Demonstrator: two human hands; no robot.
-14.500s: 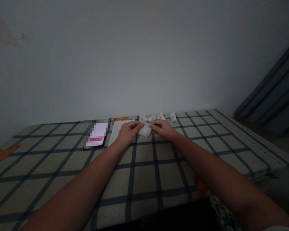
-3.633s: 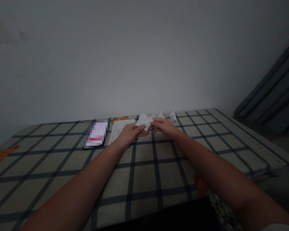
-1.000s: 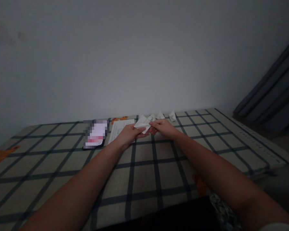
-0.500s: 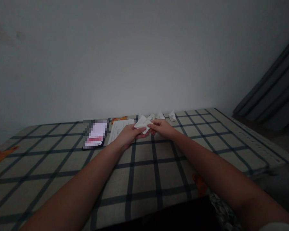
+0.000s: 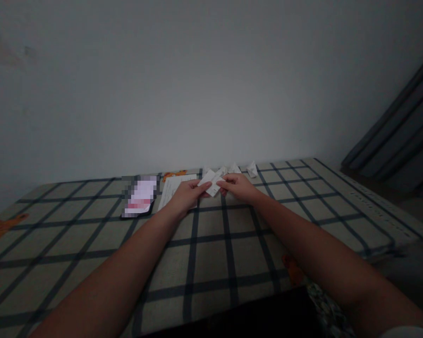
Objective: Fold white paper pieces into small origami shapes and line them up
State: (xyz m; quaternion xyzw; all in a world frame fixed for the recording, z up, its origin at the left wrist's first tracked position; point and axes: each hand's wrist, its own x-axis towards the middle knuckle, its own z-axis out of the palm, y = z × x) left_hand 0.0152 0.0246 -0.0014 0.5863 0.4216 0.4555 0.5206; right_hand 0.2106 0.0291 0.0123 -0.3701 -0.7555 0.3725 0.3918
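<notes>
A small folded piece of white paper (image 5: 213, 184) is held up between both hands, over the checked cloth. My left hand (image 5: 189, 195) pinches its left side, with the thumb on top. On the right side, the fingertips of my right hand (image 5: 237, 187) are closed on the same paper. Just behind it stand several folded white paper shapes, one of them a pointed paper piece (image 5: 252, 169) to the right. Flat printed sheets (image 5: 169, 188) lie left of my left hand, partly covered by it.
A phone (image 5: 140, 197) with a lit, pixelated screen lies left of the sheets. The checked tablecloth (image 5: 211, 253) covers the surface up to the pale wall (image 5: 211, 84). A dark curtain (image 5: 405, 122) hangs at the right.
The folded paper has turned a little between my fingers and shows a flatter, narrower face. My left fingers have shifted slightly, with less of them showing under it. My right hand has hardly moved.
</notes>
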